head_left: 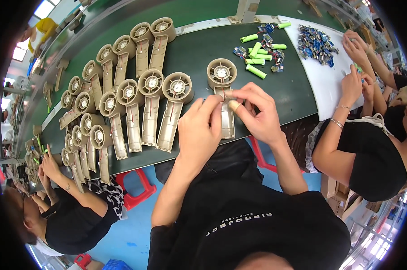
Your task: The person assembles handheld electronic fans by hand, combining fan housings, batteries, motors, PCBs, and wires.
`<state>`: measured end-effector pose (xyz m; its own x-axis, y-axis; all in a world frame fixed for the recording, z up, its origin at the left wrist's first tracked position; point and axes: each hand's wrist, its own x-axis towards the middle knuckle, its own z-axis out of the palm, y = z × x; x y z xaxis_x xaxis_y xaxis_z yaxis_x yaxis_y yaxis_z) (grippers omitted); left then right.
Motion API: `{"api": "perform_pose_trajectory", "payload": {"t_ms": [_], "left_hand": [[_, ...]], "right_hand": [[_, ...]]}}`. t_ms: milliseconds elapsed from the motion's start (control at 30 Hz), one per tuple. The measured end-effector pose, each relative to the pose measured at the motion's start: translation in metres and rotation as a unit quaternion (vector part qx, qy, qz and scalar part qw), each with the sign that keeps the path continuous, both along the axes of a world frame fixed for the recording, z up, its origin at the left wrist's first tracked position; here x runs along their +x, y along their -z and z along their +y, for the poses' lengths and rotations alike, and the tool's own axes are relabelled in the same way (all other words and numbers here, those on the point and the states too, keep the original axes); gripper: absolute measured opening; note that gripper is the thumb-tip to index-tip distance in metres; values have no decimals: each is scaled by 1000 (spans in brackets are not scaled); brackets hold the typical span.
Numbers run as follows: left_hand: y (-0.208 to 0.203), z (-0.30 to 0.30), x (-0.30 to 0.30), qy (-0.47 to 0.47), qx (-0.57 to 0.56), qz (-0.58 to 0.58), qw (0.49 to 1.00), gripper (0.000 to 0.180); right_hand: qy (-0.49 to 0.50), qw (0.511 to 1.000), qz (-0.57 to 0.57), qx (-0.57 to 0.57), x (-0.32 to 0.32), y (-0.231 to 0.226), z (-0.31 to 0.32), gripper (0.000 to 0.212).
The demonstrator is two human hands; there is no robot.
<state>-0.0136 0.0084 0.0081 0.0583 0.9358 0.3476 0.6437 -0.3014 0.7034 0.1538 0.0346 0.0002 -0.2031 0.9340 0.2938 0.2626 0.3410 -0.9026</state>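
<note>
In front of me on the green worktop lies a beige handheld fan half-shell point(222, 74), its round fan head away from me and its open handle toward me. My left hand point(201, 123) is over the left side of that handle, thumb and forefinger pressed together near its neck. From the other side, my right hand point(257, 114) meets it, its fingertips pinched just below the fan head. A pale yellow cover wraps a fingertip of the right hand. Whatever sits between the fingertips is too small and hidden to make out; the handle's middle is partly covered.
Rows of similar fan shells point(151, 83) with red wires lie to the left. Green battery cells point(256, 61) with blue circuit boards lie at the far right, beside a board pile point(318, 45) on a white sheet point(314, 85). Co-workers sit on both sides; a red stool point(138, 191) stands below.
</note>
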Motion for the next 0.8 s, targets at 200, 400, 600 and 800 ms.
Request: {"api": "perform_pose_trajectory", "payload": {"t_ms": [200,400,600,800], "left_hand": [[-2,-4,1,-68,66,13,995,14],[-12,-6,-1,-38,4,-70,997,22],[6,-9,-6,-34,-50,-129,990,29],[2,-7,-5,-34,-41,-111,992,28]], "right_hand": [[-63,998,-9,-20,-6,5,13,22],[-47,997,35,-54,-13,5,15,10],[-18,999,38,14,-18,9,16,7],[-18,999,23,33,-20,7,14,9]]}}
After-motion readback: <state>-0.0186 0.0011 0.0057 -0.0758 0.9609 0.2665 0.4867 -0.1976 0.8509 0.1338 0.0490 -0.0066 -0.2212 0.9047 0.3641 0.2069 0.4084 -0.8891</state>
